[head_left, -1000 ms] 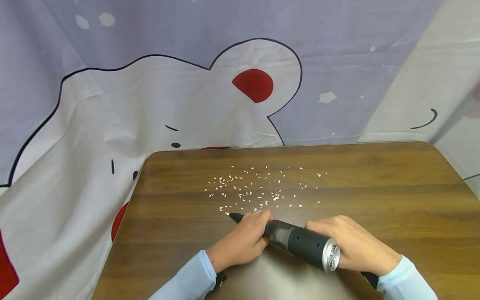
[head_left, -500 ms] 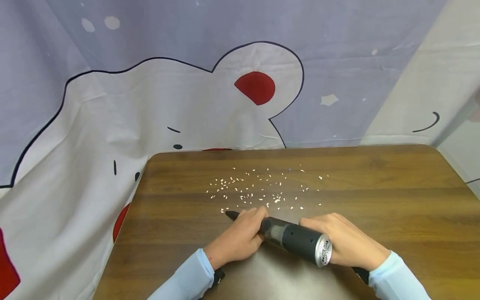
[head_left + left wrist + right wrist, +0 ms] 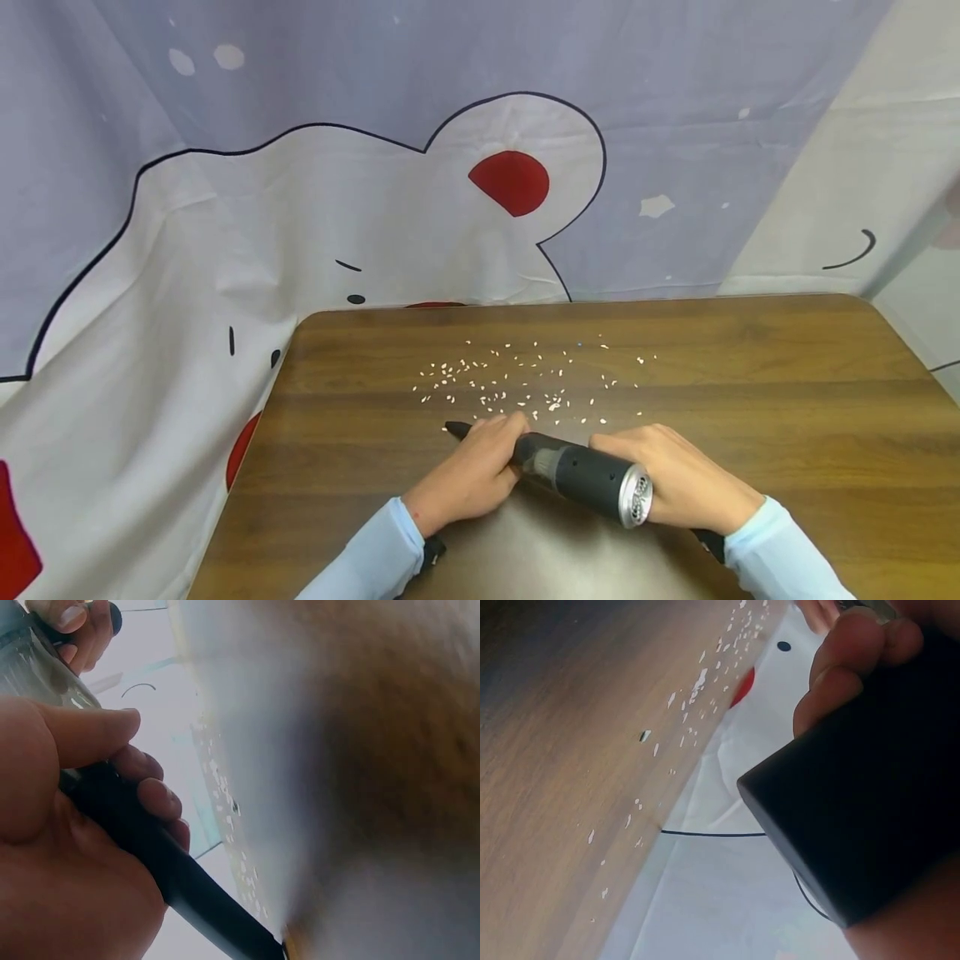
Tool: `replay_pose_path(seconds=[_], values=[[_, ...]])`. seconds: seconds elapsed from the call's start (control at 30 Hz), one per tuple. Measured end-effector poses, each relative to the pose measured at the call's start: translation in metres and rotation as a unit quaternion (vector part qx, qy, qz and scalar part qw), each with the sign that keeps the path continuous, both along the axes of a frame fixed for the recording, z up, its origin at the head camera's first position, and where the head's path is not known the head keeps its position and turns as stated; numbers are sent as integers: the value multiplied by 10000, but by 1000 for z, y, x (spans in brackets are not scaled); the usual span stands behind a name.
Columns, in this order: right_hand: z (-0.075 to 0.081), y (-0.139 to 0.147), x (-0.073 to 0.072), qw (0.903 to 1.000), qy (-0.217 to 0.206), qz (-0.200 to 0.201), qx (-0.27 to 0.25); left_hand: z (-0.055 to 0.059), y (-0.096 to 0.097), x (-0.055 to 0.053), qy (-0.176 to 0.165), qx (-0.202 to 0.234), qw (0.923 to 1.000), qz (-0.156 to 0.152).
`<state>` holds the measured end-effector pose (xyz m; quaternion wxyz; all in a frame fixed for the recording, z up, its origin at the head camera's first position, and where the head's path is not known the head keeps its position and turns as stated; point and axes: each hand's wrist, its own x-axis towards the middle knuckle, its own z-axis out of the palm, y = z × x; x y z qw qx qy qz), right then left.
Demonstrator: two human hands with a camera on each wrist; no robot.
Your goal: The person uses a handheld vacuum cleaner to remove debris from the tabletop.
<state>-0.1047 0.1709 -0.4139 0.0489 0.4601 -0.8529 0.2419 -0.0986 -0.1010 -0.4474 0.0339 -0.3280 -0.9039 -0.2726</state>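
Observation:
A black handheld vacuum cleaner (image 3: 588,479) with a clear dust cup and a silver end slants across the table's middle in the head view. My left hand (image 3: 474,471) grips it near the front, around the narrow nozzle (image 3: 202,892) seen in the left wrist view. The nozzle's tip (image 3: 457,429) points left, close over the tabletop and beside a white scrap. On the right, my right hand (image 3: 675,479) holds the handle (image 3: 855,802), a thick black grip in the right wrist view. Many small white scraps (image 3: 554,407) lie scattered just beyond the nozzle.
The wooden table (image 3: 787,400) has rounded far corners. A printed cloth (image 3: 375,200) hangs behind it and along its left side. Among the scraps is one tiny blue speck (image 3: 579,343). Both forearms wear light blue sleeves (image 3: 371,550).
Both hands and the vacuum cleaner have shifted a little to the left. Several scraps by the nozzle's tip and near my left hand are gone from the table.

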Motion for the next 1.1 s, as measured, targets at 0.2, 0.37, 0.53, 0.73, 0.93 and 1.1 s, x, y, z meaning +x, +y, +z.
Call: replay_pose_path(seconds=[0.2,0.37,0.53,0.73,0.93,1.1], values=[[-2,-4,-2,9999,22,84,-66,-3,-3,-2,16,-38,10000,12],[0,-4,-2,9999,-72,137,-69,-2,-3,0,-60,-54,9999,70],[3,0,-2,9997,-109,197,-36,1,0,4,-181,-24,9998,77],[4,-1,-3,9999,-62,150,-44,1,-1,2,-126,-59,9999,85],[2,-7,-3,9998,51,133,-125,-1,-7,-6,-49,-67,10000,0],[1,-10,-4,9998,197,26,-78,-4,-9,-12,-21,32,10000,-23]])
